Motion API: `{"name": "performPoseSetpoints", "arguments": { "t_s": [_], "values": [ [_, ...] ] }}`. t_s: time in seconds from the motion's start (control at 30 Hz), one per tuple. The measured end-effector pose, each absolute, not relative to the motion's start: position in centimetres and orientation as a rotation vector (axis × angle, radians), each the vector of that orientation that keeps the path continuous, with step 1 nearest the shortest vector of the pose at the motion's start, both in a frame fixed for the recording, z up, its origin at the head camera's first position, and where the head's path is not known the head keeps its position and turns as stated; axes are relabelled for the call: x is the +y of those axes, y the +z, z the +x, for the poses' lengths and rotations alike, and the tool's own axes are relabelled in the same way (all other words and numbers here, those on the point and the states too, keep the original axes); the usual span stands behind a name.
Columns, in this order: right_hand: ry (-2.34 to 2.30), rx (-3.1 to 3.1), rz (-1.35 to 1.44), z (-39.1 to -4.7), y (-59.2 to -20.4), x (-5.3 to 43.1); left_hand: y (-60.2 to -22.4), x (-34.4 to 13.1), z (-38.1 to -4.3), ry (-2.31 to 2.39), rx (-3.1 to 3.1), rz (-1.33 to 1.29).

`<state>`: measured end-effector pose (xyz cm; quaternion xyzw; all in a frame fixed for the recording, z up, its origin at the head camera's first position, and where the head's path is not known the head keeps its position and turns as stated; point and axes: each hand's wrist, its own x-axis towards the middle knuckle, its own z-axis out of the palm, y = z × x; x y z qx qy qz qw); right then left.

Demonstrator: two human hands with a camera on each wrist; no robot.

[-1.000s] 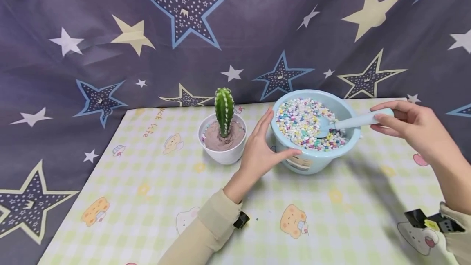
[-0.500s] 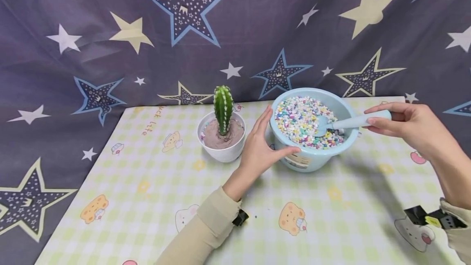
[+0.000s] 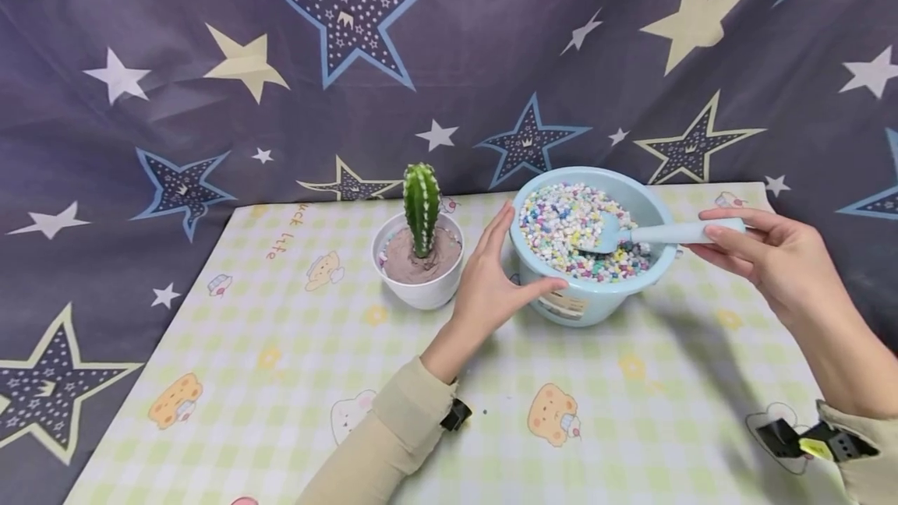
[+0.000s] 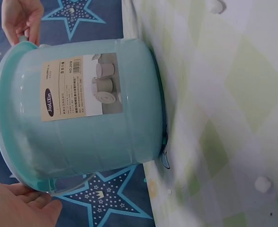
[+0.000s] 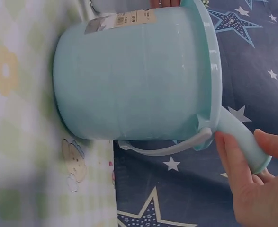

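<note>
A light blue bucket stands upright at the table's right, holding multicoloured pebbles. My left hand grips its left side, thumb along the front rim; in the left wrist view, its fingers bend below the rim. My right hand holds a pale blue toy shovel by the handle end. The shovel's head lies among the pebbles, partly covered, and its handle crosses the right rim. In the right wrist view, thumb and fingers surround the handle.
Left of the bucket, close to my left hand, stands a white pot with a green cactus in brown soil. A checked cloth covers the table. Behind it hangs a dark star-print curtain. The bucket's white handle hangs down.
The shovel's head has shifted slightly left and lower in the pebbles, with my right hand following. My left hand stays on the bucket. The whole view has drifted slightly.
</note>
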<state>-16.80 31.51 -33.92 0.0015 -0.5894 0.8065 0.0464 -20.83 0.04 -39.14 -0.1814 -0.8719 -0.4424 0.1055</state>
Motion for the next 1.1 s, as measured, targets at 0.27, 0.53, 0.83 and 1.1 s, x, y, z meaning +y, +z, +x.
{"name": "performPoseSetpoints", "arguments": {
  "t_s": [0.27,0.53,0.83,1.1],
  "values": [
    [2.576,-1.561,0.084,-16.4,-34.9,31.3,-39.1,0.1,-20.9,-1.303,-2.576,-0.536],
    [2.639,-1.464,0.023,-16.2,-35.5,31.7,-39.0,0.2,-20.8,-1.289,-2.577,-0.542],
    [2.657,-1.43,0.019,-16.1,-35.6,32.3,-38.9,0.2,-20.9,-1.273,-2.576,-0.55],
    [2.707,-1.346,0.054,-16.2,-35.6,32.6,-38.9,0.1,-20.9,-1.278,-2.584,-0.551]
  ]
}}
